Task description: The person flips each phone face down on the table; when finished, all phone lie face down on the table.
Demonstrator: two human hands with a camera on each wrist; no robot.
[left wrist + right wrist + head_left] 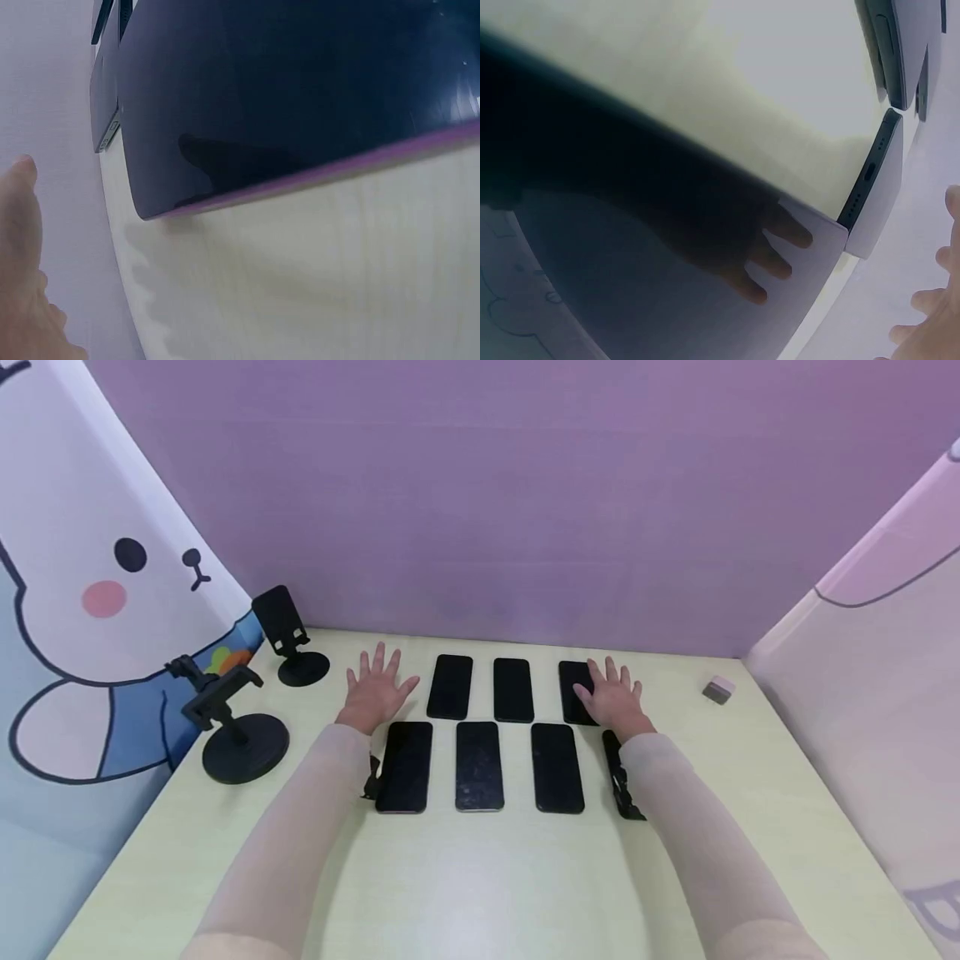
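Note:
My left hand, fingers spread and holding nothing, is left of the back-left smartphone. My right hand has its fingers extended and overlaps the back-right smartphone in the head view. Between these two lies the back-middle smartphone. A front row holds the left smartphone, two more smartphones, and a far-right smartphone partly hidden by my right sleeve. All have dark screens facing up. A phone screen fills much of the left wrist view; another reflects fingers in the right wrist view.
Two black phone stands with round bases, a nearer one and a farther one, stand at the table's left. A small grey-and-pink block sits at the back right. A purple backdrop rises behind the table.

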